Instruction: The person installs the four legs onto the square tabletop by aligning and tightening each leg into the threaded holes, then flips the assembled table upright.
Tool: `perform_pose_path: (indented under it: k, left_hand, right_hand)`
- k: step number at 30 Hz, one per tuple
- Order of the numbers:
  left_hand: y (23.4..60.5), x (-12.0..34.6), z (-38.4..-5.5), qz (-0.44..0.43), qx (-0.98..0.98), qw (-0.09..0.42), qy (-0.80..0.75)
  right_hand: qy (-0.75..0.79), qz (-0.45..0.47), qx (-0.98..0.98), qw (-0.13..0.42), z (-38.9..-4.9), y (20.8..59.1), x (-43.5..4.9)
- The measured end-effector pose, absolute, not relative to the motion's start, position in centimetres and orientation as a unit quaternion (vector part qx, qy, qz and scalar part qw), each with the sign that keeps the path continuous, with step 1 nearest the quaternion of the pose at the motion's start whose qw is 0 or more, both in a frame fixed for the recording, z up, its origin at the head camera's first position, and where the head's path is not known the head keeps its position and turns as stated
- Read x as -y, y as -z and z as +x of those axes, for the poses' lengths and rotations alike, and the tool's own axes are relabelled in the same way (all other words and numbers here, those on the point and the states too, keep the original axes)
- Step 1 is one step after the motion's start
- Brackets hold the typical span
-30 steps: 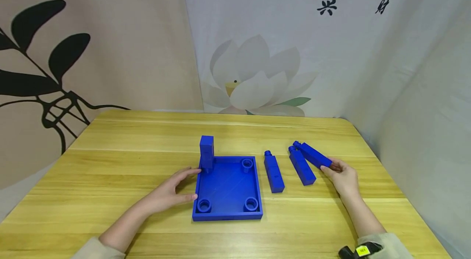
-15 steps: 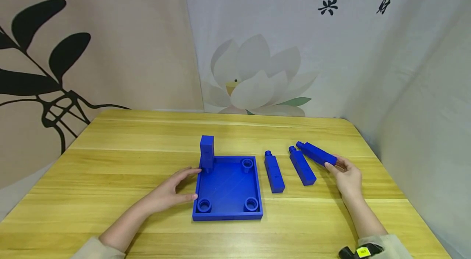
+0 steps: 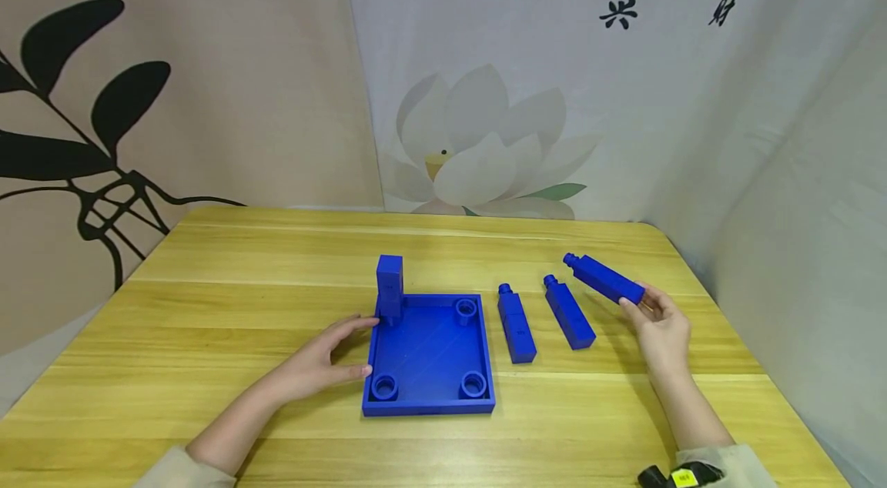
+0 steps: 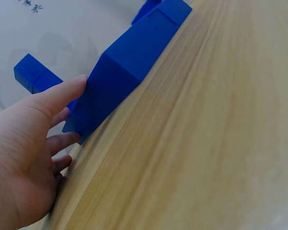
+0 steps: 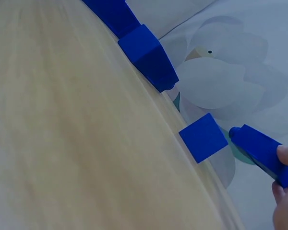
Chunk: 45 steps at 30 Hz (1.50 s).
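Note:
A square blue tray (image 3: 430, 353) with low walls lies on the table, round sockets in three corners. At its far left corner a blue square leg (image 3: 390, 284) stands upright. My left hand (image 3: 315, 365) touches the tray's left wall with thumb and fingertips; the left wrist view shows the thumb (image 4: 67, 93) against the blue wall. My right hand (image 3: 660, 326) pinches the plain end of another blue leg (image 3: 603, 278), its knobbed end pointing up and left, raised over the table. In the right wrist view this leg (image 5: 261, 151) sits between thumb and fingers.
Two more blue legs lie on the wooden table (image 3: 277, 303), right of the tray: a nearer-left leg (image 3: 517, 326) and a second leg (image 3: 570, 315) close to my right hand. A patterned curtain (image 3: 485, 88) hangs behind the table's far edge.
My right hand has lifted its leg and moved it right and away from the leg lying beside it. The left hand and the tray have stayed in place.

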<state>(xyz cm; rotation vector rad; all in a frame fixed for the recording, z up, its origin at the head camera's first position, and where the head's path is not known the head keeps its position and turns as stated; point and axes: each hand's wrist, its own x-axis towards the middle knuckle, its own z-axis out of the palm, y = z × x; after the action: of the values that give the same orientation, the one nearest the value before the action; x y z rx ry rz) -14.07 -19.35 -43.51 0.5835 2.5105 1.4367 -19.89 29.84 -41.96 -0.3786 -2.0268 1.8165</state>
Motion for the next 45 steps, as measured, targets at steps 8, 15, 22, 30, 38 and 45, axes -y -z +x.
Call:
perform_pose_path:
  k: [8, 15, 22, 30, 38, 45]
  left_hand:
    - [43.3, 19.3, -14.1, 0.201, -0.845, 0.094, -0.486]
    - [43.4, 19.4, -14.1, 0.200, -0.845, 0.093, -0.487]
    - [43.5, 19.4, -14.1, 0.198, -0.846, 0.092, -0.487]
    - [43.5, 19.3, -14.1, 0.198, -0.849, 0.087, -0.482]
    - [43.6, 19.3, -14.1, 0.201, -0.847, 0.090, -0.484]
    - [43.7, 19.3, -14.2, 0.198, -0.846, 0.094, -0.486]
  right_hand:
    - [-0.671, -0.115, 0.697, 0.225, -19.2, 40.1, -29.0]
    - [-0.712, -0.076, 0.657, 0.234, -18.5, 38.4, -27.8]
    - [-0.712, -0.021, 0.655, 0.253, -17.9, 36.8, -26.2]
    - [-0.696, 0.042, 0.669, 0.258, -17.8, 35.6, -24.6]
    - [-0.674, 0.093, 0.687, 0.257, -18.1, 34.6, -23.2]
    - [-0.677, 0.117, 0.682, 0.250, -18.4, 33.9, -21.9]
